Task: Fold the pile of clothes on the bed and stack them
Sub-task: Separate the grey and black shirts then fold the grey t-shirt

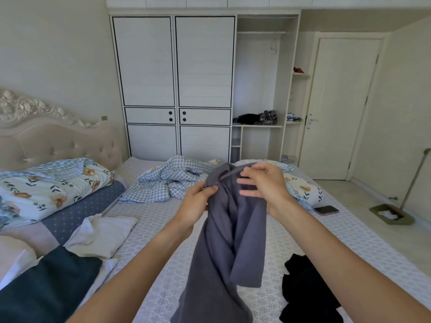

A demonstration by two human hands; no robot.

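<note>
The bed (149, 213) fills the middle of the frame, a checked quilt (168, 183) crumpled at centre, floral bedding (46, 190) at left, a white garment (102, 231) and dark teal garment (46, 287) lower left, a black garment (305, 290) lower right, a phone (326, 210) at right.

This is a bedroom in a home. A bed (149, 213) with a tufted, carved headboard (53, 138) fills the foreground, rumpled bedding (168, 180) and clothes lying on it. Beyond the bed stands a white wardrobe (175, 85); right of the wardrobe is a closed door (342, 108).
</note>
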